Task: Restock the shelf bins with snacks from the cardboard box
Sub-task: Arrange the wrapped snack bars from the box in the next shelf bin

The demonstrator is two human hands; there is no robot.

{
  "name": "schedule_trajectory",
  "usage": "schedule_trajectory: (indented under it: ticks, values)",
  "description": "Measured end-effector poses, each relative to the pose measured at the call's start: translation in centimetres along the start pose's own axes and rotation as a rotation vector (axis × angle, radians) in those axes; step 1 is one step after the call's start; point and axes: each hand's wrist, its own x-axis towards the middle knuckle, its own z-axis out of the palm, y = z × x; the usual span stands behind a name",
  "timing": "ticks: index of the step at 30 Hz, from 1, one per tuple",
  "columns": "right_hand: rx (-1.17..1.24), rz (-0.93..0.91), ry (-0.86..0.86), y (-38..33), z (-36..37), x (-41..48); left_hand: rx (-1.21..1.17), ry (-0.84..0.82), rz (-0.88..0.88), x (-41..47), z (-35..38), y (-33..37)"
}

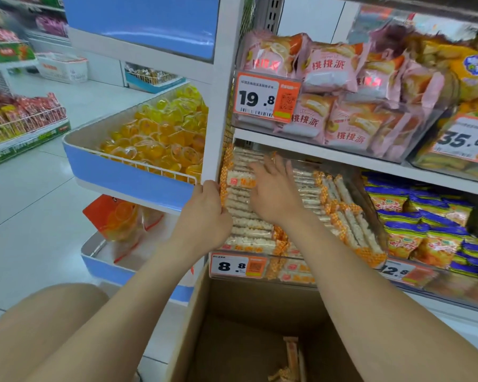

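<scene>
We are squaring up long orange-and-white wrapped snack bars [249, 224] in the clear plastic shelf bin [309, 257]: left hand [204, 213] curled round their ends, right hand [273, 191] flat and spread on top. Next, we judge, comes reaching into the brown cardboard box [199, 312] for the remaining few

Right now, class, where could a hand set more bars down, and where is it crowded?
Free: the box floor, bare around leftover bars; the lower blue tray, left of its orange bag. Crowded: the bin, bars piled to its front lip under left hand and right hand.
</scene>
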Motion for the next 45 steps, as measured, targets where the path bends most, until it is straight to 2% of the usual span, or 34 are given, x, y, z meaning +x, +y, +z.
schedule_trajectory:
  ticks: [4, 9, 13, 16, 19, 21, 24, 25, 26, 27, 30, 32, 33, 35, 38, 43, 45]
  values:
    - [-0.114, -0.041, -0.005, -0.7, 0.0, 1.2, 0.012, 0.003, 0.004, -0.1, 0.0, 0.3]
    - [-0.139, -0.095, -0.105, -0.2, 0.6, 2.0, 0.033, -0.013, 0.019, -0.2, 0.0, 0.3]
    - [-0.171, -0.073, -0.077, -0.7, 0.3, 1.2, 0.051, -0.005, 0.03, -0.2, 0.0, 0.1]
    - [-0.078, -0.04, -0.021, -1.5, -0.4, -0.3, 0.029, 0.008, 0.025, -0.3, 0.1, 0.0]
    - [0.037, -0.005, 0.117, -2.3, -2.1, -3.5, 0.106, 0.124, 0.097, -1.1, 0.6, -0.4]
    - [0.11, -0.043, 0.247, -2.5, -3.3, -7.0, 0.232, 0.271, 0.23, -1.9, 0.8, -0.6]
    - [0.291, -0.182, 0.339, -2.1, -4.5, -13.7, 0.138, 0.406, 0.433, -4.4, 0.1, 0.2]
    - [0.326, -0.226, 0.284, -1.7, -4.6, -15.9, 0.097, 0.379, 0.459, -5.6, -0.1, 0.4]
    - [0.344, -0.249, 0.146, -1.1, -4.4, -18.0, 0.081, 0.314, 0.462, -6.8, 0.1, 0.5]
    - [0.336, -0.246, -0.07, -0.5, -4.0, -19.8, 0.1, 0.211, 0.455, -8.2, 0.8, 0.4]
    - [0.204, -0.156, -0.773, 2.3, -0.8, -23.2, 0.303, -0.271, 0.423, -10.9, 4.5, -1.1]
    - [0.136, -0.015, -1.004, 4.3, 2.6, -24.7, 0.494, -0.607, 0.403, -11.7, 7.8, -2.3]
    - [0.108, 0.053, -1.039, 5.2, 4.2, -25.2, 0.562, -0.733, 0.379, -11.9, 9.6, -2.9]
    - [0.094, 0.187, -1.042, 6.7, 7.1, -26.3, 0.624, -0.874, 0.31, -12.0, 13.0, -4.5]
    - [0.093, 0.303, -1.019, 8.5, 11.5, -28.1, 0.645, -0.956, 0.203, -12.4, 17.5, -8.1]
    - [0.109, 0.402, -1.116, 9.8, 18.2, -31.1, 0.596, -1.104, -0.012, -13.8, 22.6, -13.7]
    - [0.077, 0.435, -1.028, 10.0, 19.9, -31.2, 0.565, -1.124, -0.073, -14.5, 24.8, -15.5]
